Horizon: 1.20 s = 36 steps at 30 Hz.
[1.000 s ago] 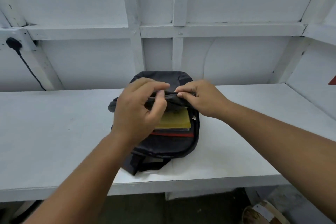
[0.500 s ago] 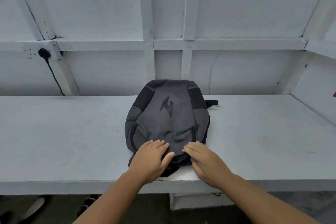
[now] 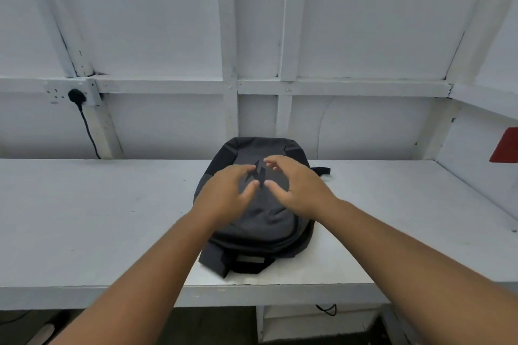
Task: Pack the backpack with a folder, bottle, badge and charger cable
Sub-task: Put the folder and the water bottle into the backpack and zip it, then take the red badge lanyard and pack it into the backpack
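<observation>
A dark grey backpack [image 3: 260,221] lies flat on the white table [image 3: 98,218], front panel up, its top handle toward me at the table's front edge. The flap is down and nothing inside shows. My left hand [image 3: 227,193] and my right hand [image 3: 294,187] hover just over the upper front panel near the black logo, fingers spread and slightly curled, holding nothing. The folder, bottle, badge and charger cable are hidden from view.
A black plug and cord [image 3: 80,109] hang from a wall socket at the back left. A red object [image 3: 506,145] sits on the right wall. A loop of black cable [image 3: 326,309] shows under the table.
The backpack flap, held open over a yellow folder a second ago, now lies shut. My hands moved from the bag's near edge up to its upper front panel and let go.
</observation>
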{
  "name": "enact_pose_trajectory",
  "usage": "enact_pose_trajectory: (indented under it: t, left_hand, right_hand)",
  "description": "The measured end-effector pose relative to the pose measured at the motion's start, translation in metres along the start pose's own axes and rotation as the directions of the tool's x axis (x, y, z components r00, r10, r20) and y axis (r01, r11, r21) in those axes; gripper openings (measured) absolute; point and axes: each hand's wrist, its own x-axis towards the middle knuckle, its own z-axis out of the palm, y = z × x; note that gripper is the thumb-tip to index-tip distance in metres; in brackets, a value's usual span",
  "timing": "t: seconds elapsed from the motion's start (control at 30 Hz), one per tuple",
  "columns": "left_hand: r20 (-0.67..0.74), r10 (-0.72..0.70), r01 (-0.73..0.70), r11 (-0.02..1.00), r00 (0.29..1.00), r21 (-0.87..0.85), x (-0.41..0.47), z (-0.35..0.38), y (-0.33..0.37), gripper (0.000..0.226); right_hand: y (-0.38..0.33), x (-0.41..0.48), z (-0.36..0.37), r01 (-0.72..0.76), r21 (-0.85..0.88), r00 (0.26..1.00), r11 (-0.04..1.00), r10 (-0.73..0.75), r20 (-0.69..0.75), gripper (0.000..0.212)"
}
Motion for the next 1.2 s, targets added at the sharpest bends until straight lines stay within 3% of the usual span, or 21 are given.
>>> enact_pose_trajectory:
  t: [0.1,0.33,0.63,0.97,1.07,1.2]
  left_hand:
    - [0.021,-0.003,0.003,1.000,1.000,0.000,-0.007,0.002,-0.008,0.047]
    - [0.009,0.020,-0.020,1.000,1.000,-0.006,0.007,0.020,0.008,0.046]
    - [0.074,0.168,-0.164,0.985,0.983,-0.058,0.099,0.128,0.141,0.044]
    - [0.146,0.460,-0.393,0.855,0.876,-0.337,0.191,0.291,0.385,0.043]
    - [0.172,0.531,-0.436,0.809,0.830,-0.395,0.205,0.311,0.431,0.043]
    - [0.158,0.596,-0.467,0.743,0.787,-0.479,0.238,0.321,0.463,0.035]
  right_hand:
    - [-0.002,0.000,0.005,0.014,-0.034,0.997,0.999,-0.011,0.075,0.049]
    - [0.021,-0.001,0.002,0.003,0.027,1.000,1.000,-0.003,0.023,0.047]
    - [0.155,-0.048,-0.113,-0.185,0.059,0.976,0.981,0.191,-0.108,0.040]
    - [0.300,-0.178,-0.313,-0.521,0.055,0.762,0.852,0.494,-0.418,0.033]
    - [0.315,-0.196,-0.349,-0.585,0.049,0.683,0.809,0.525,-0.507,0.030]
    - [0.318,-0.186,-0.382,-0.573,0.095,0.642,0.814,0.518,-0.565,0.027]
